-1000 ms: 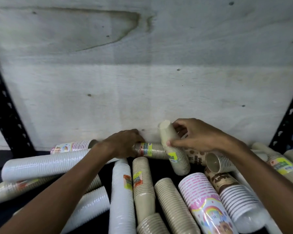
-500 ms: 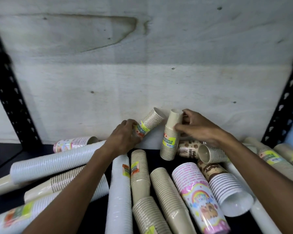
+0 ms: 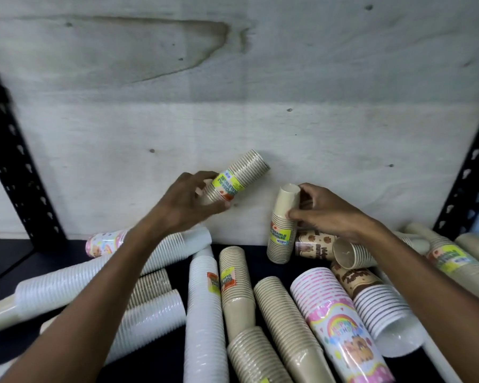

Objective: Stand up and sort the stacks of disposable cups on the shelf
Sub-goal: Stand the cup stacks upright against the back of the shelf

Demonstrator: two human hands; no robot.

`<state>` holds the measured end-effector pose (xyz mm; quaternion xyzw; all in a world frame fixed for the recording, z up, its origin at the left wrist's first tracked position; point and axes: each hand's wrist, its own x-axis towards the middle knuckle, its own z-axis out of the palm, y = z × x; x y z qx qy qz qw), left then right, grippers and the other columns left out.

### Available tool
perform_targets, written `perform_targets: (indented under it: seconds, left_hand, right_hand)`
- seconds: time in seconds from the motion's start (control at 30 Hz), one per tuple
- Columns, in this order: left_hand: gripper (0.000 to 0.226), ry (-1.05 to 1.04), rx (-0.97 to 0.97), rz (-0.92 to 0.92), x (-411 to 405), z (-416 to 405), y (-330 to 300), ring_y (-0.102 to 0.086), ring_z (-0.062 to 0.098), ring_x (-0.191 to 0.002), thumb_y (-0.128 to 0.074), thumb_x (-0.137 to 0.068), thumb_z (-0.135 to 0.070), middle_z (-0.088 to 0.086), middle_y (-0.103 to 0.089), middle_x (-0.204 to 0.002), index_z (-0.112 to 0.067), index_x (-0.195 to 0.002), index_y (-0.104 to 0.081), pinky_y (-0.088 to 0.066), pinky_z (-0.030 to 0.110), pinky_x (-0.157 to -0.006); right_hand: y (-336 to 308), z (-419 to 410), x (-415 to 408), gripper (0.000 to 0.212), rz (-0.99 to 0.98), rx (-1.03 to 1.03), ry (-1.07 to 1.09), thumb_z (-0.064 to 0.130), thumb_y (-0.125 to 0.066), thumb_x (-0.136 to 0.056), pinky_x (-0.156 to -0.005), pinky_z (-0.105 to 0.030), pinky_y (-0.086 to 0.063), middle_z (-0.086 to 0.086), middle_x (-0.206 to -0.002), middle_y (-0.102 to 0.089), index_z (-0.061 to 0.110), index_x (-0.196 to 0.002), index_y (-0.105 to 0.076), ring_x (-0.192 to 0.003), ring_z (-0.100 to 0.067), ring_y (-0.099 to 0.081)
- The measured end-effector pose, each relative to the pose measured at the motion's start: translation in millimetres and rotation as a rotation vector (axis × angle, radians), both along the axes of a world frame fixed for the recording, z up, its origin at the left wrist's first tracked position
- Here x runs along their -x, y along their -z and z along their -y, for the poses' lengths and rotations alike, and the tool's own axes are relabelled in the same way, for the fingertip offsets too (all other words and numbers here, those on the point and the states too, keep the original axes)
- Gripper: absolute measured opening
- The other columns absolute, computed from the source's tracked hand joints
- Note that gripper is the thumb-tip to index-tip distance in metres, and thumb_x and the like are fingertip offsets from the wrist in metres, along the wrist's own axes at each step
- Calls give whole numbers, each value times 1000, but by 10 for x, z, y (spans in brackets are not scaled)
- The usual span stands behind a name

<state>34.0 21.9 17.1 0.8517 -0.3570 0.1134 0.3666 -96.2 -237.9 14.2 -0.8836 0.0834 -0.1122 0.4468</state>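
Tan ribbed cup stacks (image 3: 284, 313) with yellow-green labels lie among white stacks (image 3: 203, 313), a pink rainbow-printed stack (image 3: 340, 324) and a brown-patterned stack (image 3: 315, 246) on the black shelf (image 3: 9, 258).

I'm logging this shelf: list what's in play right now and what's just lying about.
In play:
left hand gripping tilted tan stack
right hand holding upright tan stack

Lying about:
rainbow birthday stack
long white stack
brown printed stack
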Motion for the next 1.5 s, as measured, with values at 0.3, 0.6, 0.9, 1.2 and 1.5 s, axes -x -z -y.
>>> perform_targets:
  seconds: [0.3,0.6,0.9,1.2,1.5]
  left_hand:
    - [66,69,181,-118,-6,-134,-146,-69,14,-89,-93,-53,-27,-7,-71,-99,-37,-109,-60,-60,39,-81]
    - [77,211,71,-113,-35,368,-81,-62,17,-96,-92,-59,-8,-3,-57,-113,-22,-123,-51,-59,27,-78]
    - [79,343,56,-119,-173,413,160,-60,11,-111,-89,-64,-9,-6,-58,-124,-25,-131,-51,-55,26,-90]
    - [71,244,132,-140,-76,420,212,-63,9,-102,-86,-73,-19,-6,-58,-116,-24,-133,-47,-55,18,-80]
    - [72,167,179,-211,-19,339,269,-64,4,-101,-88,-68,-29,-9,-63,-113,-22,-128,-50,-56,25,-86]
  right_hand:
    - [-63,-93,-17,44,-29,-2,-4,11,-67,-87,-89,-47,-59,0,-110,-66,23,-127,-53,-101,-20,-69]
    - [-96,-174,-46,54,-7,26,-2,20,-75,-87,-78,-40,-62,-2,-121,-63,22,-135,-51,-100,-19,-68]
    - [-58,-182,-111,56,12,106,10,26,-73,-88,-89,-48,-58,2,-121,-62,25,-137,-47,-103,-18,-66]
    - [-26,-214,-125,57,46,206,83,30,-75,-85,-99,-38,-52,4,-125,-63,22,-135,-48,-110,-13,-61]
    - [-4,-247,-73,63,33,208,104,33,-76,-85,-98,-35,-52,3,-128,-62,19,-137,-43,-105,-12,-64]
